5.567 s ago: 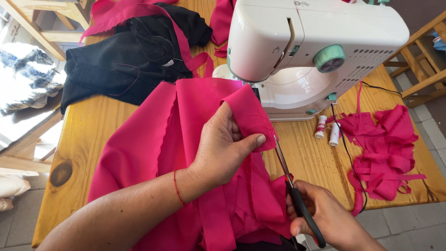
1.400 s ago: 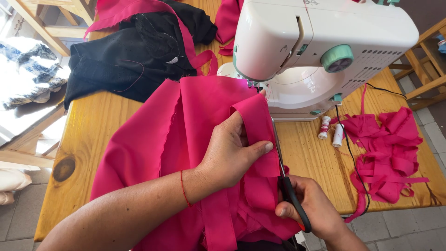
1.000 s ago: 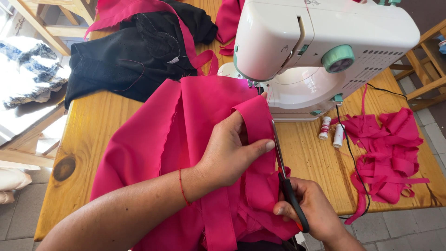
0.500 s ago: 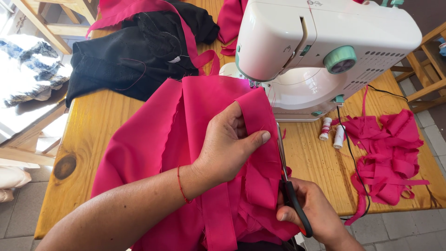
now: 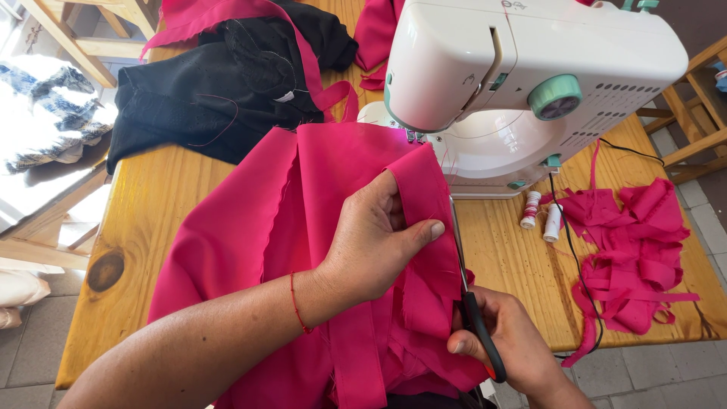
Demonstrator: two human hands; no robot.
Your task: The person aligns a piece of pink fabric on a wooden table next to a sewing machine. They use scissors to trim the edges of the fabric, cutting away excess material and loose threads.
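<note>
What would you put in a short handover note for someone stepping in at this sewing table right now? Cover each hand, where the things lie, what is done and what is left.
Left hand: pinches the folded edge of the pink fabric and holds it up.
Right hand: grips black-handled scissors, blades along the fabric's right edge.
Things: the fabric lies on the wooden table in front of the white sewing machine. Two thread spools stand to its right, beside a pile of pink trimmings. Black cloth lies at the far left.
Done: strips already cut off, judging by the pile.
Left: the edge by the blades looks still uncut further up.
</note>
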